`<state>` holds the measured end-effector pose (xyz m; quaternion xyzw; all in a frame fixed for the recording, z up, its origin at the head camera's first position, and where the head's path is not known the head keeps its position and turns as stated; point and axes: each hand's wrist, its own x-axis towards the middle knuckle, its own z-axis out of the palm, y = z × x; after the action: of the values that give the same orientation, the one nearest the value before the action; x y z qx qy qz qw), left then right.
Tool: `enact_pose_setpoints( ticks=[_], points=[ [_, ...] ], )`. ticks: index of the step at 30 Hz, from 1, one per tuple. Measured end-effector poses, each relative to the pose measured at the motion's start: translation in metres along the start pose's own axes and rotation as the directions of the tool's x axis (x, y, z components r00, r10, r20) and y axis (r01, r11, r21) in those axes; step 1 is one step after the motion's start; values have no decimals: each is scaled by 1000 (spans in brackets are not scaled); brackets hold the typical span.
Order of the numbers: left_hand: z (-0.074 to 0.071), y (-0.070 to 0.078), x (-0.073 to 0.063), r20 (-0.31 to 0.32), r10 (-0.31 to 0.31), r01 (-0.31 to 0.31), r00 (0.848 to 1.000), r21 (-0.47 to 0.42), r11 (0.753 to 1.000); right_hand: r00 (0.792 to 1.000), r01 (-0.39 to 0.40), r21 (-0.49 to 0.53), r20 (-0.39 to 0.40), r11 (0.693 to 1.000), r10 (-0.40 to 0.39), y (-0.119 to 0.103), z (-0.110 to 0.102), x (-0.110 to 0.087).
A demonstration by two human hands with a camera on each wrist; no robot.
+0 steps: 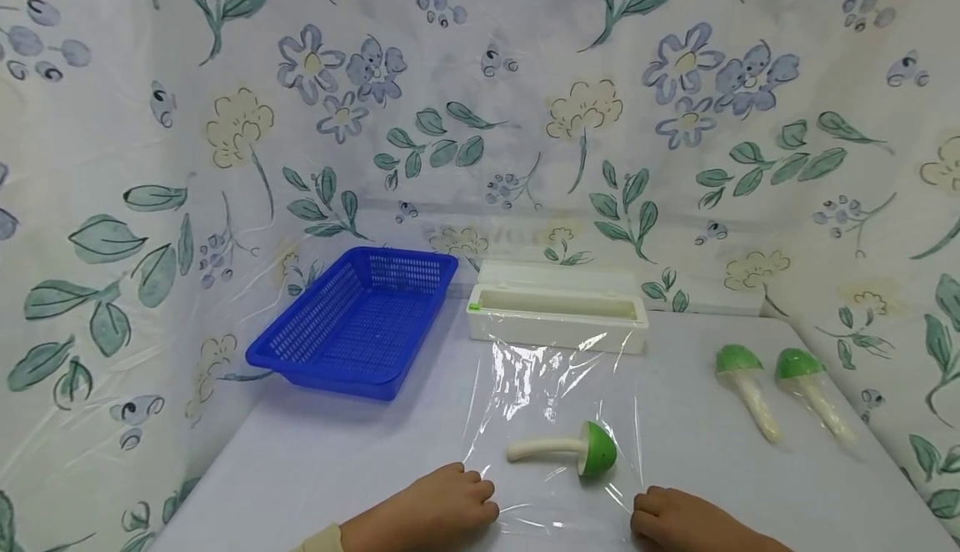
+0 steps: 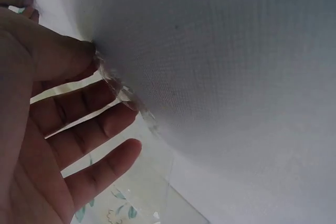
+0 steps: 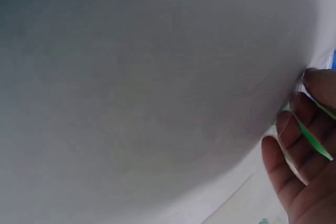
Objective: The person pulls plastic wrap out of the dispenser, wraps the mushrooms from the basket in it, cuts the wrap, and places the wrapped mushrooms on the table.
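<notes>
A sheet of clear cling film (image 1: 517, 393) stretches forward over the white table from a long white dispenser box (image 1: 558, 331). On the film lies a mushroom (image 1: 597, 450) with a green cap and white stem, cap to the right. My left hand (image 1: 442, 506) pinches the film's near left corner; in the left wrist view, bunched film (image 2: 125, 94) shows between thumb and fingers. At the near right corner, my right hand (image 1: 690, 520) has its fingers curled on the film. The right wrist view shows that thumb (image 3: 321, 85) and fingertips meeting at the edge, the film itself barely visible.
A blue plastic basket (image 1: 405, 352) stands at the back left. Two more green-capped mushrooms, a left one (image 1: 750, 393) and a right one (image 1: 817, 393), lie at the right, apparently wrapped in film. A floral curtain (image 1: 525, 52) surrounds the table's back and sides.
</notes>
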<state>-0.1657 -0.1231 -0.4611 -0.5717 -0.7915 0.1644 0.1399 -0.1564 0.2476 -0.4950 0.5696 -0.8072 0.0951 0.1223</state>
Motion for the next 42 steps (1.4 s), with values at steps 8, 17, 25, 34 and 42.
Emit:
enact_pose_setpoints(
  ticks=[8,17,25,34,42],
  points=[
    [-3,1,-4,-54,-32,33,998,13,999,988,-60,-92,-149,994,45,-3,-3,0],
    [-21,-32,5,-62,-199,199,978,-1,980,929,-284,-185,-296,941,222,1,-35,19],
    [-13,-74,29,-28,-300,299,954,-41,954,910,-402,-232,-212,886,357,45,-46,45],
    [27,-87,47,145,-321,339,936,-126,932,883,-456,-122,66,882,465,85,-23,51],
    [47,-81,51,111,-204,212,973,-64,975,865,-482,-37,138,876,482,90,-15,56]
  ],
)
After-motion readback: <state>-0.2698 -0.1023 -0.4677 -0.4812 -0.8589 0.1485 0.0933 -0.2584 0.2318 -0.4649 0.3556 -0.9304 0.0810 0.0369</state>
